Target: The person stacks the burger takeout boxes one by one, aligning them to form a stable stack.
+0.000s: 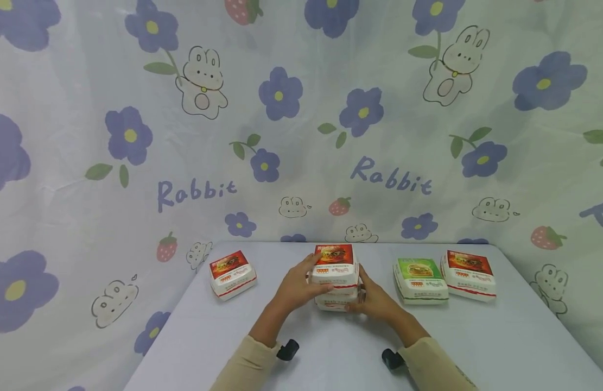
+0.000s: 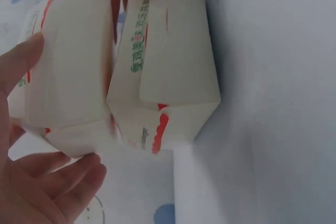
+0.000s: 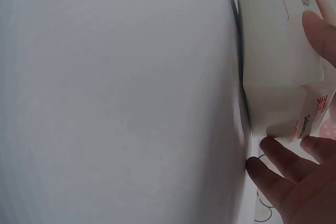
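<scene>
L hand (image 1: 297,283) fingers gripped upper red-topped burger box (image 1: 336,262), R hand (image 1: 381,300) fingers the lower burger box (image 1: 332,303); prob. light, crushable card, so opp. sides suited gentle holds.

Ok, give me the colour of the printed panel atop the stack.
Mostly red: that printed panel on the upper box; the head view shows it best.
</scene>
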`<action>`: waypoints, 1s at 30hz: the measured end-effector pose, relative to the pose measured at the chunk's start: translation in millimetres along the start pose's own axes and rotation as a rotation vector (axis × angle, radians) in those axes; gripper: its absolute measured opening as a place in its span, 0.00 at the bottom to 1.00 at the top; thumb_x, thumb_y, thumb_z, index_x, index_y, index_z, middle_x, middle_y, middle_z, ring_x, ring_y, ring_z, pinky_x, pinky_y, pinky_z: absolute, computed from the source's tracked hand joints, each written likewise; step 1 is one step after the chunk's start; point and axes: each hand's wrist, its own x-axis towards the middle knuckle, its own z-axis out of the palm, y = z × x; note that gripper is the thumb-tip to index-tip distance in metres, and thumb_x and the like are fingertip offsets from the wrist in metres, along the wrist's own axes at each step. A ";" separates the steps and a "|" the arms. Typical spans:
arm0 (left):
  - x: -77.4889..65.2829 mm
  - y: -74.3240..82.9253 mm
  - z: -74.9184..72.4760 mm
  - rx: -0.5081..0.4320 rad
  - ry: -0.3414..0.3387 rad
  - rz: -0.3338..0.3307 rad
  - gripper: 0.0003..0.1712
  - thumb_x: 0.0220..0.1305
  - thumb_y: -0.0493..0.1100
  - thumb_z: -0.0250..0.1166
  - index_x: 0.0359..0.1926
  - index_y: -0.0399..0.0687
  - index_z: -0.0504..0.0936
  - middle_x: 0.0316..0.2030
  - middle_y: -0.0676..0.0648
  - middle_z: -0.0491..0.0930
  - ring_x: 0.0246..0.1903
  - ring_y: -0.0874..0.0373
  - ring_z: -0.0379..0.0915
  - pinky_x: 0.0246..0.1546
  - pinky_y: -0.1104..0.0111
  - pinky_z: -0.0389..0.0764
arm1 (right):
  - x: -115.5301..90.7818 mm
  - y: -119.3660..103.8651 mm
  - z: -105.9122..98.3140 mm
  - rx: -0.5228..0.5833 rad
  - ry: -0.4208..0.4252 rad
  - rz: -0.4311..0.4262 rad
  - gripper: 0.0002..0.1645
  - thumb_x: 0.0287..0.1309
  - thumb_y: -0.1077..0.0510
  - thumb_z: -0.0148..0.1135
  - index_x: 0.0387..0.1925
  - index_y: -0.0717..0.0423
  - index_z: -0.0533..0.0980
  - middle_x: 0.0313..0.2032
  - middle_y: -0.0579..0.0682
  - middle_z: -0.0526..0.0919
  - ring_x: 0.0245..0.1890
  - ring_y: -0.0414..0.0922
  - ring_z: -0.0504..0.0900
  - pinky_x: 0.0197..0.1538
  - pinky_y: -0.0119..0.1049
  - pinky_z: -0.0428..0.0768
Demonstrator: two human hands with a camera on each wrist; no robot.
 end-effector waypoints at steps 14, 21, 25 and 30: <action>-3.4 5.2 5.2 0.054 0.004 -0.009 0.59 0.41 0.81 0.64 0.74 0.71 0.57 0.73 0.50 0.56 0.69 0.43 0.55 0.59 0.37 0.64 | -1.1 -1.6 -3.0 -0.021 0.030 0.017 0.82 0.33 0.45 0.83 0.77 0.42 0.34 0.71 0.58 0.61 0.68 0.59 0.61 0.66 0.64 0.58; -3.3 6.5 7.5 0.061 0.018 0.032 0.59 0.41 0.81 0.64 0.74 0.72 0.57 0.73 0.50 0.56 0.69 0.44 0.56 0.59 0.39 0.66 | -2.0 -5.1 -7.9 -0.011 0.089 0.003 0.73 0.42 0.41 0.78 0.78 0.39 0.37 0.69 0.58 0.64 0.66 0.60 0.65 0.60 0.62 0.69; -4.1 6.5 7.7 0.038 0.023 0.053 0.59 0.42 0.77 0.68 0.74 0.70 0.57 0.73 0.49 0.56 0.69 0.44 0.56 0.59 0.41 0.66 | -2.4 -3.8 -8.8 -0.019 0.089 0.011 0.70 0.44 0.39 0.76 0.77 0.34 0.38 0.70 0.55 0.63 0.66 0.58 0.65 0.60 0.61 0.69; -6.4 5.1 9.5 0.016 0.016 0.057 0.60 0.43 0.75 0.70 0.75 0.70 0.55 0.74 0.48 0.54 0.69 0.45 0.56 0.60 0.43 0.67 | -4.6 -4.0 -8.9 -0.026 0.084 0.013 0.68 0.44 0.40 0.76 0.77 0.32 0.40 0.70 0.55 0.63 0.65 0.61 0.67 0.58 0.62 0.71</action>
